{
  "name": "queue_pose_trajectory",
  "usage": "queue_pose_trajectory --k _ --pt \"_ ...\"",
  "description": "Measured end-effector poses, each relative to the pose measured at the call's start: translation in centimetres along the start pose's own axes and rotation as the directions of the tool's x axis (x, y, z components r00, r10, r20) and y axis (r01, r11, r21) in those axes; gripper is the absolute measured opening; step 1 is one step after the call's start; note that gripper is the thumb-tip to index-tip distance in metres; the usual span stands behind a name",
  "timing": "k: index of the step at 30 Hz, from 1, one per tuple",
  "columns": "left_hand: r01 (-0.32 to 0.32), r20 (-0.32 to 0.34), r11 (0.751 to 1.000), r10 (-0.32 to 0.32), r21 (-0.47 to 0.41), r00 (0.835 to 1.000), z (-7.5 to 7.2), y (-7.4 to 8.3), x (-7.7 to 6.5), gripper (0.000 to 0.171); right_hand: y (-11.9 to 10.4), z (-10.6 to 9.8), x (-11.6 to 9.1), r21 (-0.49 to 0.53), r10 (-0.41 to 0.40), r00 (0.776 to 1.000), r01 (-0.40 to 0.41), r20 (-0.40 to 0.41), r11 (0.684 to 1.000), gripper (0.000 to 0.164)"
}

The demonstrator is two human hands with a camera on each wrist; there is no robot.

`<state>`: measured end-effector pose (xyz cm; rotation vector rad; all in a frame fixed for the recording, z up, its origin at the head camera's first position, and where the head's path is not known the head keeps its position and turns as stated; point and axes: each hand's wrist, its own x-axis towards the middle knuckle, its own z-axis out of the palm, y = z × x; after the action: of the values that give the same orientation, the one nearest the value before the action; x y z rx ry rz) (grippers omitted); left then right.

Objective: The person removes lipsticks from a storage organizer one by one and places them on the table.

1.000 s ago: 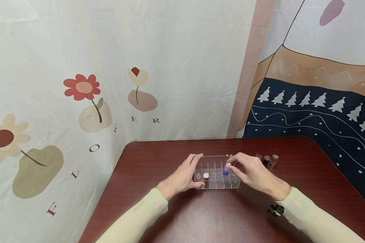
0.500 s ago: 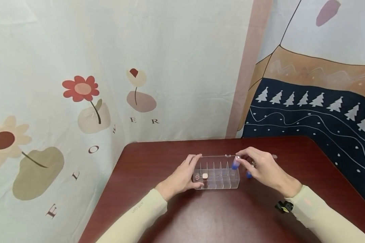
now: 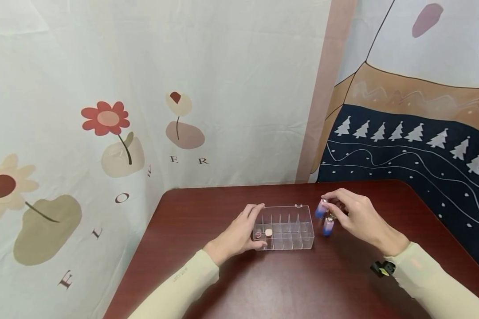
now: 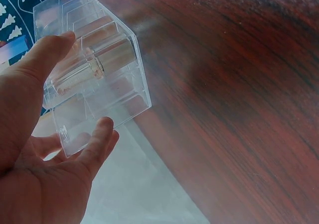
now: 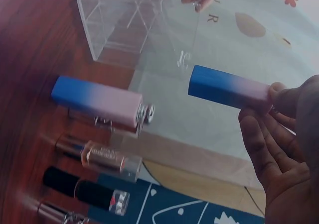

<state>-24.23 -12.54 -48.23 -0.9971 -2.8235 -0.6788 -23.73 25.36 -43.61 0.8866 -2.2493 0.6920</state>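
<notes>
My left hand (image 3: 235,232) grips the left end of a clear plastic divided organizer box (image 3: 308,243), thumb at the front and fingers at the back. Two tubes stand in its leftmost compartments, one with a pale square top (image 3: 268,232) and one with a reddish round top (image 3: 258,234). To the right of the box, my right hand (image 3: 353,217) pinches the pink end of a blue-and-pink lipstick tube (image 5: 219,86) between thumb and fingers, blue end pointing down. A matching blue-and-pink tube (image 5: 97,99) stands on the table just below that hand.
Behind the second blue-and-pink tube, the right wrist view shows a rose-gold tube with a clear end (image 5: 104,158), a black tube (image 5: 82,188) and another metallic tube (image 5: 57,213) in a row. The dark red table (image 3: 263,283) meets printed curtains (image 3: 239,110) at its back edge.
My right hand has moved right from over the box, carrying the blue-and-pink lipstick tube out beside it. The second such tube has come into view. My left hand stays on the box.
</notes>
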Motion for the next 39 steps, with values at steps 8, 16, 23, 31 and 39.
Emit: queue_pose_trajectory --k 8,16,23,31,39 --pt "0.002 0.002 1.000 -0.002 0.009 1.000 0.2 -0.1 0.1 0.114 0.8 -1.1 -0.5 -0.030 0.055 0.999 -0.055 -0.002 0.998 0.040" --pt "0.007 0.007 1.000 -0.007 0.001 1.000 0.1 -0.1 0.1 0.113 1.5 -1.9 -0.8 -0.051 0.052 0.998 -0.053 -0.021 0.997 0.043" --pt "0.007 0.010 1.000 -0.007 0.002 1.000 0.1 -0.2 0.1 0.113 2.1 -2.3 -1.1 -0.065 0.051 0.999 -0.052 -0.018 0.997 0.044" --pt "0.001 0.008 1.000 -0.001 0.001 1.000 0.1 -0.2 0.1 0.113 2.5 -2.6 -1.7 -0.063 0.087 0.996 -0.084 0.035 0.994 0.040" --pt "0.002 0.010 1.000 -0.002 0.004 1.000 0.1 -0.1 0.1 0.114 2.9 -2.7 -2.2 -0.065 0.129 0.985 -0.122 0.113 0.990 0.037"
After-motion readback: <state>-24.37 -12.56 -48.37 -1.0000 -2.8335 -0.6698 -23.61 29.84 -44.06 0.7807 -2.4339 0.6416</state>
